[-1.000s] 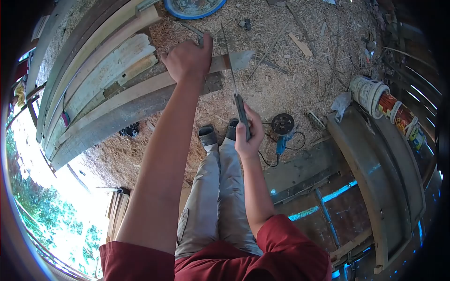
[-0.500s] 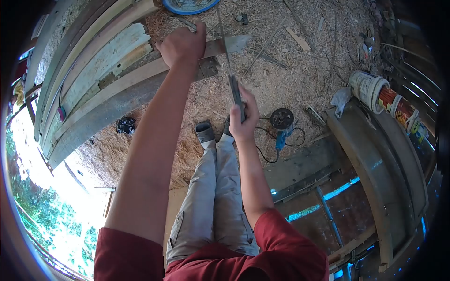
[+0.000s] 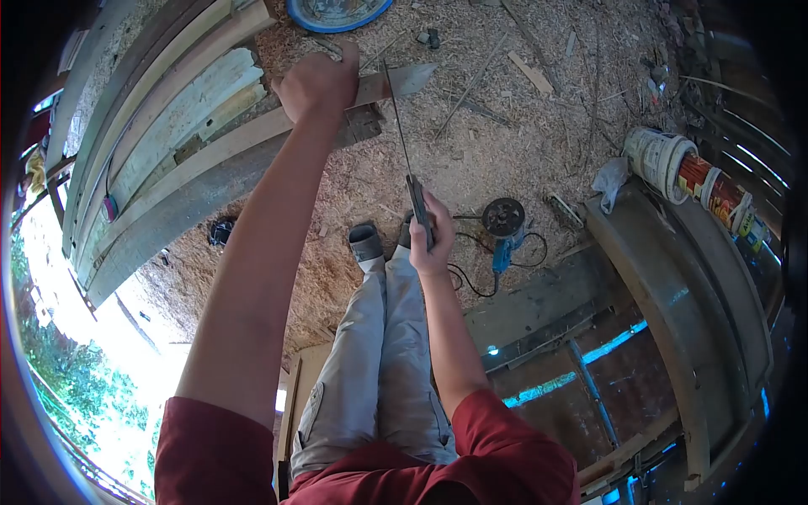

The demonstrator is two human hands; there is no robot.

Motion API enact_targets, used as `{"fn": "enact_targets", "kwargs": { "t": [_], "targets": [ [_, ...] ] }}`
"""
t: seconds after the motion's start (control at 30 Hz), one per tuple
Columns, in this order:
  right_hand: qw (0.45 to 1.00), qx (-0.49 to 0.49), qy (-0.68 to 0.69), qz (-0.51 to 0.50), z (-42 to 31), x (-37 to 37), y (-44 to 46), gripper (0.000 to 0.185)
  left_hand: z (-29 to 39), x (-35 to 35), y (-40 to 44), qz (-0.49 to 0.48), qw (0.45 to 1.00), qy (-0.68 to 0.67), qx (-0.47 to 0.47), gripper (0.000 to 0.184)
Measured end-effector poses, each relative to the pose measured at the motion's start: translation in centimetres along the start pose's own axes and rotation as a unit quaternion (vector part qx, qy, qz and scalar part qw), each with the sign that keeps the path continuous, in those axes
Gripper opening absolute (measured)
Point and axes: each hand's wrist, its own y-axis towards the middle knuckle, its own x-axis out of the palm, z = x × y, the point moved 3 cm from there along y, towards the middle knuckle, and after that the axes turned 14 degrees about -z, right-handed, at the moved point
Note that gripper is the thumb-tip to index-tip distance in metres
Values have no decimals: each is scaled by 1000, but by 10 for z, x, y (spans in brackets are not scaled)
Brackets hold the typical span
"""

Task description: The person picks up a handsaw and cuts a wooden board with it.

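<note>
My right hand [image 3: 432, 233] is closed round the dark handle of a hand saw [image 3: 397, 119]. The thin blade points up and away from me and crosses a wooden plank [image 3: 269, 128] near its far end. On that plank, left of the blade, rests my left hand [image 3: 316, 82], its fingers wrapped over the wood and the thumb pointing forward. The plank's tip [image 3: 412, 80] sticks out to the right of the blade and looks paler. Under it, a shorter dark block [image 3: 362, 128] shows beside my left wrist.
More long boards [image 3: 181, 101] lie at the left. A blue-rimmed basin [image 3: 338, 25] stands at the top. A blue power tool [image 3: 503, 240] with a cord lies right of my feet. Buckets [image 3: 665, 165] and curved wooden panels [image 3: 656, 295] are at the right. Wood shavings cover the ground.
My right hand moved forward with the saw, then back toward me. My left hand keeps its hold on the plank. The whole view has shifted slightly.
</note>
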Motion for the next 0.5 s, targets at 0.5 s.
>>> {"fn": "enact_targets", "kwargs": {
  "t": [0.5],
  "targets": [
    [995,29,-91,-29,-22,-9,-28,53,-5,7,2,33,999,-1,24,81]
  ]
}}
